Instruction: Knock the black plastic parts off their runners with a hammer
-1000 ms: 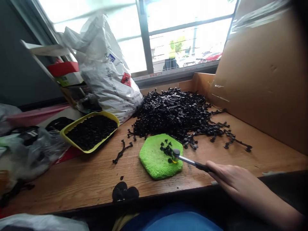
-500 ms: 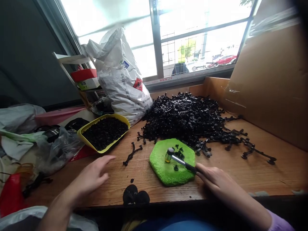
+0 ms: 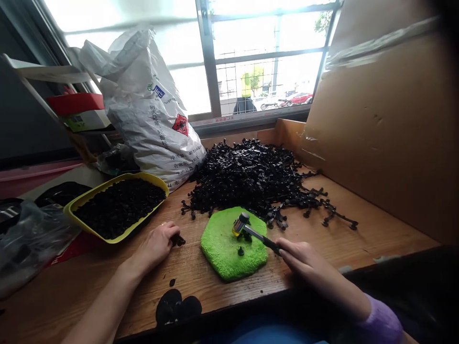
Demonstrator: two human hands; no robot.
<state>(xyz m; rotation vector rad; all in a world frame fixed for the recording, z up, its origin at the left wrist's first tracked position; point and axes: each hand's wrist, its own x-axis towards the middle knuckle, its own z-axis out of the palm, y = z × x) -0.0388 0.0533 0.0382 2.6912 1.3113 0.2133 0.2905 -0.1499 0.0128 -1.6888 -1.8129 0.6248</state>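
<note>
My right hand point(image 3: 299, 255) is closed round the dark handle of a small hammer point(image 3: 254, 233). The hammer's head, black at one end and yellow at the other, is over the green fuzzy pad point(image 3: 218, 253). Beneath and beside the head, a few small black rubber-like pieces point(image 3: 241, 251) sit on the pad. To the left of the pad, my left hand point(image 3: 159, 243) rests on the table with fingers closed on a branched black strip point(image 3: 178, 240). Most of that strip is hidden by the fingers; only its knobbed end shows.
A large heap of branched black strips point(image 3: 247, 177) lies behind the pad. On the left stand a yellow tub point(image 3: 124, 237) of small black pieces and a big white sack point(image 3: 154, 129). Cardboard point(image 3: 376, 143) rises at right. Black discs point(image 3: 190, 307) lie near the front edge.
My left hand has moved right to the branched strip, which lay loose before, and closed on it. My right hand keeps hold of the hammer over the pad. The whole view has shifted.
</note>
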